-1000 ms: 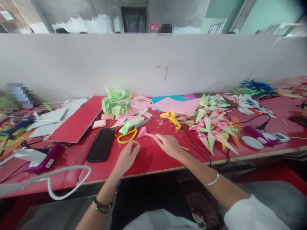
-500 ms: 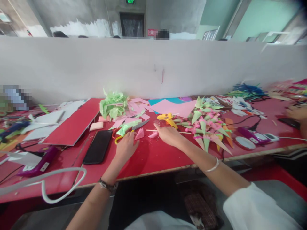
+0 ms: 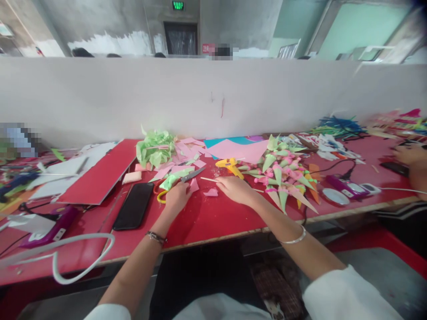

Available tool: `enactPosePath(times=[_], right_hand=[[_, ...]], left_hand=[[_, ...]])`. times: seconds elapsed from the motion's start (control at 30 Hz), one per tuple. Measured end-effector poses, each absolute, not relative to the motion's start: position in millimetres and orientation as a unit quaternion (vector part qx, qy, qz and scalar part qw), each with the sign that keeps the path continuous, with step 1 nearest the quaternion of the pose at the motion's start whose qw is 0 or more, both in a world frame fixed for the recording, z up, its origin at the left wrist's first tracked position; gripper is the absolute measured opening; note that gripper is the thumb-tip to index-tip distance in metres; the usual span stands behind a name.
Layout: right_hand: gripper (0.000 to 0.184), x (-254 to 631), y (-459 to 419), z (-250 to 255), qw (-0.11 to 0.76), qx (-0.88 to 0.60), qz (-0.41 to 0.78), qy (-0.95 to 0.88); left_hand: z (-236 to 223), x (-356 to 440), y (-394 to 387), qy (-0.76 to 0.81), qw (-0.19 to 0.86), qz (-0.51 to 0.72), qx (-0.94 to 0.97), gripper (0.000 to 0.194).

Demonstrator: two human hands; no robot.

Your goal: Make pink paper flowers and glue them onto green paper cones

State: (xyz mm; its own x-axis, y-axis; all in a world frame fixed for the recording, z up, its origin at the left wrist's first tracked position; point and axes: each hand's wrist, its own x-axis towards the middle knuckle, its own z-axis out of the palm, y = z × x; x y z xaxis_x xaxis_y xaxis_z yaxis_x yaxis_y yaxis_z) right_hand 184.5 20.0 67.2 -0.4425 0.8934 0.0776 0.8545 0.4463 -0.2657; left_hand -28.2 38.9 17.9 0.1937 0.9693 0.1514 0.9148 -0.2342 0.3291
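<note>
My left hand [image 3: 177, 197] has its fingers closed on the edge of a small folded pink paper piece [image 3: 194, 185]. Scissors [image 3: 161, 197] with a yellow handle lie beside that hand, partly hidden by it and by light green paper. My right hand [image 3: 236, 189] pinches a thin pale stick [image 3: 208, 179], whose tip points left and whose other end shows past the palm. Between the hands, a second pink paper scrap [image 3: 211, 192] lies on the red table [image 3: 213, 222]. Just beyond my right hand rests a yellow glue gun [image 3: 230, 166].
Green and pink paper cones [image 3: 282, 178] are heaped on the right, near a purple power strip [image 3: 347, 186]. A black phone [image 3: 133, 206] and red board [image 3: 96, 173] lie left. Crumpled green paper [image 3: 155, 149] sits before the white partition [image 3: 187, 98]. Another person's hand [image 3: 412, 155] is at far right.
My right hand's index finger, stretched out before, has drawn in and closed on the stick. My left hand has moved right onto the pink folded paper. The view has shifted slightly.
</note>
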Motion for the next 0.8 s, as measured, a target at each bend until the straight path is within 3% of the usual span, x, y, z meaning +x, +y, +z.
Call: enactPosePath(times=[0.2,0.3,0.43,0.6,0.7,0.8], right_hand=[[0.040,178.5,7.7,58.3,0.251,-0.497,0.235,-0.797],[0.046,170.3,4.7,55.2,0.304,-0.475,0.301,-0.769],[0.042,163.4,5.1,54.0,0.383,-0.443,0.358,-0.727],[0.034,162.6,3.1,59.1,0.407,-0.414,0.449,-0.679],[0.028,160.3,0.3,58.0,0.438,-0.408,0.460,-0.656],[0.031,156.0,-1.6,53.6,0.496,-0.409,0.450,-0.620]], left_hand=[[35.9,-28.6,27.5,0.546,0.153,0.253,0.784,0.019],[51.0,-20.5,13.0,0.504,0.207,0.306,0.781,0.014],[63.4,-12.1,-1.6,0.452,0.289,0.348,0.769,0.016],[63.8,-8.0,-7.7,0.410,0.371,0.352,0.755,0.011],[60.2,-1.7,-9.8,0.421,0.438,0.405,0.683,0.030],[53.4,6.4,-11.4,0.436,0.485,0.423,0.629,0.026]])
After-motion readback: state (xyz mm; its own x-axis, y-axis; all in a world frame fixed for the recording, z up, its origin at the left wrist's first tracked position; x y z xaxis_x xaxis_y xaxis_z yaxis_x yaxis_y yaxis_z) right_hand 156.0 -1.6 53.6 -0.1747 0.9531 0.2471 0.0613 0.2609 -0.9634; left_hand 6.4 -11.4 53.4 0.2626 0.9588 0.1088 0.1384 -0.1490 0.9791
